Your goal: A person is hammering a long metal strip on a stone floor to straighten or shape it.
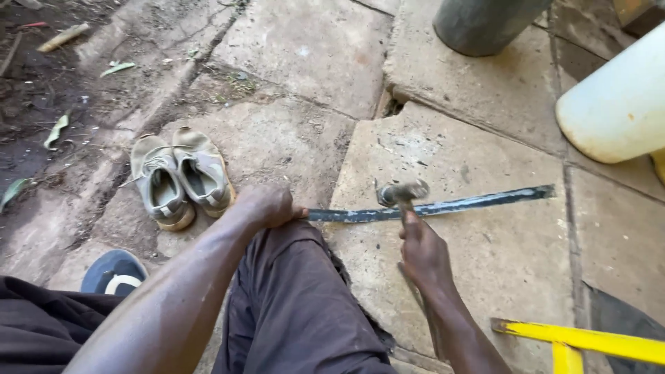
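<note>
dark soil (34, 90) is seen in the upper left of the frame, strewn with dry leaves and a short stick (63, 37). just right of it, at left centre, a pair of worn grey-green shoes (181, 176) is set side by side on the cracked stone slabs (305, 48), the two shoes touching. below them, at the lower left, a dark sandal (114, 273) with a pale strap is partly hidden behind a leg in dark trousers (298, 305).

near the middle of the frame the left hand (269, 206) is closed in a fist around the near end of a long, flat, dark metal strip (443, 206). the strip is laid flat on a pale slab and runs from that fist toward the right of the frame, its far end lying free at right centre.

just right of centre the right hand (424, 255) is wrapped tightly round the handle of a hammer (402, 193), thumb pointed up along the handle. the hammer head is blurred and is held over the strip, near the held end; whether it touches the metal cannot be told.

at the top, right of centre, the base of a grey cylindrical container (485, 24) is seen. at the upper right a large cream plastic container (616, 104) is cut by the frame edge. at the lower right a yellow painted metal frame (589, 339) is seen on the ground.
</note>
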